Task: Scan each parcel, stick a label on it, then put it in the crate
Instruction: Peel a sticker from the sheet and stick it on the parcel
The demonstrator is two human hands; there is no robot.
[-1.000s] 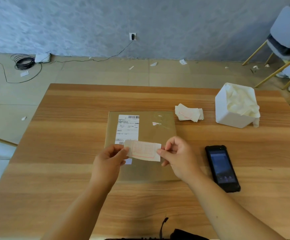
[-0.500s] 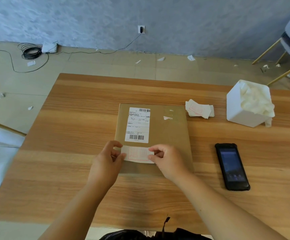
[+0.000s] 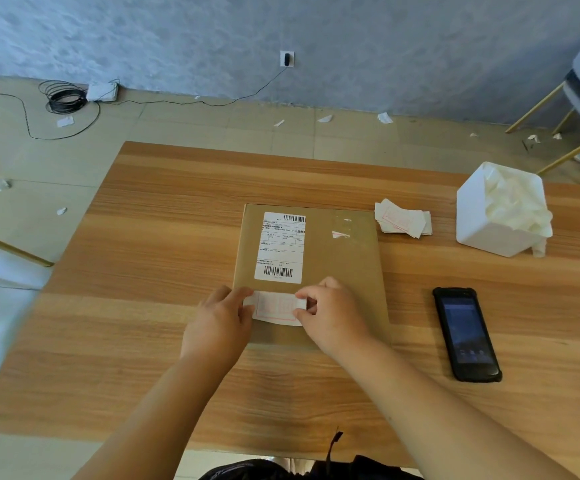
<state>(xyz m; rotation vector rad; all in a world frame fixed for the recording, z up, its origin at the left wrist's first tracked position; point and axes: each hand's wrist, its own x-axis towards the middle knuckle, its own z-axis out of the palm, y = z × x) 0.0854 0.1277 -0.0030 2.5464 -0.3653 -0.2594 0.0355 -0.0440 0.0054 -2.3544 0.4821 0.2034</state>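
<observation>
Parcel (image 3: 311, 271) lies flat on the desk (image 3: 143, 271), about mid-frame. It's a brown, thin rectangle, and its long axis runs bottom-to-top of frame, leaning slightly right at the far end. The printed shipping sheet (image 3: 281, 249) sits on its left half and reads upright to me, with one barcode at the sheet's top right and one at its bottom, so the parcel's top edge points to the upper frame.

The label (image 3: 276, 308) is small and white with red print. It sits on the lower left part of the parcel, just below the shipping sheet. Its long axis runs left-right, crosswise to the parcel. The lower edge looks bowed, and I can't tell if it's fully stuck down.

My left hand (image 3: 217, 323) has its fingers (image 3: 243, 292) narrow, pinching the label's left end. My right hand (image 3: 333, 317) pinches the right end between thumb and forefinger, with the other fingers curled in. Both hands are over the parcel's near end.

The scanner (image 3: 465, 336) is a black handheld lying flat, screen up, on the desk right of the parcel and clear of it. Its long axis is roughly parallel to the parcel's.

A loose stack of spare labels (image 3: 403, 220) lies just off the parcel's upper right corner. A white box (image 3: 489, 233) stuffed with crumpled white paper stands right of that, near the desk's right edge.
</observation>
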